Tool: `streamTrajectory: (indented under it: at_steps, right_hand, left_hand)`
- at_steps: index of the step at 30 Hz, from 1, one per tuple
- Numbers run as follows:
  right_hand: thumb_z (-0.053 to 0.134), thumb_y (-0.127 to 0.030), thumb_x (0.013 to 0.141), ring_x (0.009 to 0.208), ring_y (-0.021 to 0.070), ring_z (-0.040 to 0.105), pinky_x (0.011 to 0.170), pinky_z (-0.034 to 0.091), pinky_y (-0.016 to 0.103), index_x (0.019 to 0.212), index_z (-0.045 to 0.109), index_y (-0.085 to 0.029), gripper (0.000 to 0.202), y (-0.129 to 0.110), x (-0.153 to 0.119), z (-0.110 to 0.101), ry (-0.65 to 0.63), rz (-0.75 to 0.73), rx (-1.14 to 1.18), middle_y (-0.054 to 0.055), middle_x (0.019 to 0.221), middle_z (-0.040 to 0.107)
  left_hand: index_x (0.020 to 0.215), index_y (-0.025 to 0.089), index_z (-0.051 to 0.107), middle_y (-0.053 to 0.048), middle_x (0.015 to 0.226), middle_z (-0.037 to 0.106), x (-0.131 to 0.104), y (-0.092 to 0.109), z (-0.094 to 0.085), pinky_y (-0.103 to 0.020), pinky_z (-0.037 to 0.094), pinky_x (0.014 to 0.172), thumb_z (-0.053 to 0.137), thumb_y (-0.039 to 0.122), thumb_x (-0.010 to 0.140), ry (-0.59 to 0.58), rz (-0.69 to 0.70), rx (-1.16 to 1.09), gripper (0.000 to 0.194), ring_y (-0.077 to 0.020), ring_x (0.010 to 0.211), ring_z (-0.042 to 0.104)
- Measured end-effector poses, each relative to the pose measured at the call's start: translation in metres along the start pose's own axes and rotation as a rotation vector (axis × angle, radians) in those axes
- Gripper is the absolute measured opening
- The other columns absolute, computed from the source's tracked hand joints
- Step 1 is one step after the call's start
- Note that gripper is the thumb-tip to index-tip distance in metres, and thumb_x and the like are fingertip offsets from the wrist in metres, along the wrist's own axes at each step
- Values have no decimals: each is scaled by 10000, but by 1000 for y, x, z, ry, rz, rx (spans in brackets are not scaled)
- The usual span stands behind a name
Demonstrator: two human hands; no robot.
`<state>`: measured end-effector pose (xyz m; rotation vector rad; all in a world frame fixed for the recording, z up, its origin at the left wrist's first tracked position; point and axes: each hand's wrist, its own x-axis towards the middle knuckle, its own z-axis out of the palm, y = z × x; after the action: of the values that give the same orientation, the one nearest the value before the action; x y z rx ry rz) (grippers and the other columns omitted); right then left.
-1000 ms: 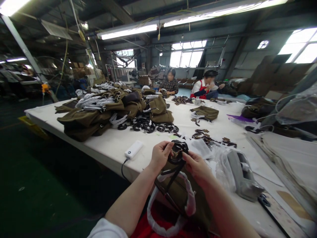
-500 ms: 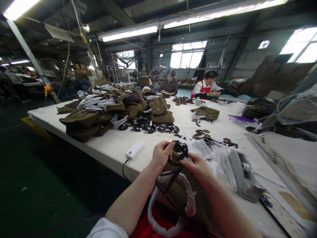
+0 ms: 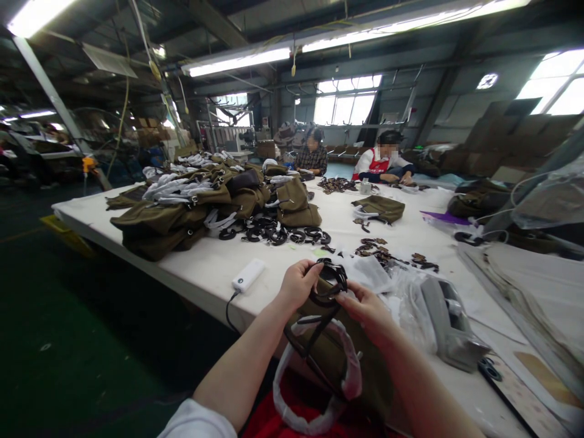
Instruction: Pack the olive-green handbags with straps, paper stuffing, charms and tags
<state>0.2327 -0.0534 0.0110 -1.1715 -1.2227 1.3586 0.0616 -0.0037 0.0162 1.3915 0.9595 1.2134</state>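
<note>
A dark strap (image 3: 336, 275), wound into a coil, is held between both my hands at the near table edge. My left hand (image 3: 302, 281) pinches the coil's left side, thumb on top. My right hand (image 3: 362, 304) grips its lower right side with thumb and fingertips. Under the coil, an olive bag (image 3: 369, 371) leans against the table edge over my lap. Its looped handle (image 3: 285, 380) is wrapped in whitish film and hangs toward me. Part of the bag is hidden by my right forearm.
Olive bags (image 3: 164, 225) are heaped at the left, with coiled black straps (image 3: 276, 234) before them. Dark small parts (image 3: 378, 250) lie ahead. A white power bank (image 3: 249, 275) with a cable, a grey tape dispenser (image 3: 449, 325) and a phone (image 3: 511, 389) flank me. Two people sit across.
My right fingertips have shifted slightly along the coil, and a white bit beside them no longer shows. My left hand stays put. The hands of the person in red have moved lower.
</note>
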Motion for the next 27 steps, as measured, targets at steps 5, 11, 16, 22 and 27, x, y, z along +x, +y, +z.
streamTrajectory:
  at_steps: [5,11,16,22,27]
  right_hand:
    - [840,-488,579,464,68,376,445,212,223,1047,691,-156,592,2,2,3,12,0,21,-1,666,633]
    - [804,-562,607,514,108,495,434,248,214,740,681,-129,470,6,4,14,56,131,130,62,676,674]
    - [816,-534,606,578,150,572,472,365,236,738,718,-144,423,6,2,21,31,145,157,54,680,685]
    - [783,-511,645,703,220,636,580,469,291,856,746,-145,425,9,5,16,92,-15,-100,72,796,730]
    - [705,-553,697,678,222,634,605,470,300,799,728,-127,439,20,8,18,243,-60,-225,61,728,722]
  left_hand:
    - [831,177,647,17,580,583,-4,4,-1,-214,380,508,546,517,865,1,81,204,356,-111,514,504]
    - [888,195,674,-47,812,706,-11,11,2,-257,449,667,563,467,864,-16,189,380,295,-178,750,615]
    - [851,180,667,-7,659,650,-8,2,3,-230,430,563,655,453,784,-48,31,211,281,-125,559,550]
    - [865,169,637,50,519,537,-3,-6,2,-197,354,432,654,487,773,-42,-84,95,331,-78,413,446]
    - [869,155,646,33,586,578,-6,-7,10,-200,357,449,679,489,750,-46,-133,-19,356,-74,447,455]
